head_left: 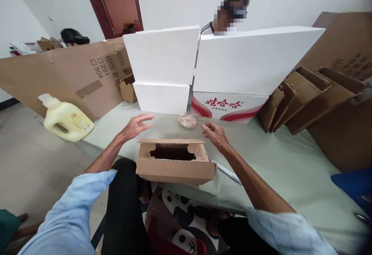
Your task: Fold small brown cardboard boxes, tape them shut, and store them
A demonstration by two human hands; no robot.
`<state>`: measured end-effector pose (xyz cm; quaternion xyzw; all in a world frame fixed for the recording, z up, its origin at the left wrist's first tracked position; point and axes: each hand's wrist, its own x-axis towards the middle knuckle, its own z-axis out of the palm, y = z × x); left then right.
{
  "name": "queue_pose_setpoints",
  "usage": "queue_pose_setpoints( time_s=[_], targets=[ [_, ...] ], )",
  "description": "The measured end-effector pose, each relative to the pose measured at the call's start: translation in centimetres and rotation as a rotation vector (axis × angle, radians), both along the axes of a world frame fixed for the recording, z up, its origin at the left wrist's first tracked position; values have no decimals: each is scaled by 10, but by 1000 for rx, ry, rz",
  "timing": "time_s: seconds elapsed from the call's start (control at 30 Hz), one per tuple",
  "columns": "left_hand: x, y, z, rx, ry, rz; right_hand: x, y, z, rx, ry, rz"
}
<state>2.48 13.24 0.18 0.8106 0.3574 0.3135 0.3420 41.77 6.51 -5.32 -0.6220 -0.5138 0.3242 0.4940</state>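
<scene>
**Brown corrugated carton, open at the top, between the forearms**

Left hand: bare, fingers extended, thumb spread well away from them, nothing held. Right hand: fingers loosely curled inward, no object seen in it; cannot tell whether the fingertips meet the thumb.

Carton: nearer the body than both hands, at the near edge of the table. Neither hand touches it. Long, low form; slot-like opening with notched tabs at its ends; wavy fluting along the cut edges. Interior dark, contents not readable. Estimate: light if unfilled, stiff along the walls, weaker at the flaps; dry, matte board should grip well. Best hold: one palm flat on each short end, low, no pulling on the tabs.

Clear plastic bundle: between the hands, slightly closer to the right, touching neither. Crinkled, glossy, rounded; contents unclear. Probably light, soft, somewhat slippery; a gentle pinch from the sides would suit.

Surroundings: smooth white boxes stacked beyond the hands, with a red-printed carton at lower right of the stack. Pale yellow plastic jug, moulded handle, outward of the left hand. Brown folded cartons stand outward of the right. Table covering pale green, faintly creased.
</scene>
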Motion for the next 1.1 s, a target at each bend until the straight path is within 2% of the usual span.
queue_pose_setpoints(
  time_s=[0.07,0.17,0.23,0.3,0.37,0.43,0.53,0.67,0.77,0.83,0.93,1.1],
  targets=[
    [-29,-43,11,-47,-145,-1,3,-43,11,21,17,52],
    [-47,-95,20,-15,-131,-118,-1,-102,34,200,-37,160],
    [-43,-114,28,36,-25,-191,-10,-129,54,379,-156,254],
    [-33,-121,39,87,83,-250,-21,-144,75,513,-323,381],
    [-22,-123,52,121,176,-309,-32,-148,93,555,-495,546],
    [-13,-126,64,159,270,-340,-42,-148,105,530,-640,670],
    [-5,-136,75,256,409,-346,-50,-146,116,419,-853,708],
    [3,-150,75,406,460,-319,-58,-148,128,276,-1090,711],
    [9,-152,71,517,508,-285,-63,-148,139,247,-1212,755],
    [11,-151,69,558,632,-281,-66,-148,145,240,-1283,784],
    [11,-147,72,512,827,-289,-70,-147,149,270,-1379,820],
    [8,-135,93,341,940,-365,-71,-144,150,362,-1512,844]
  ],
)
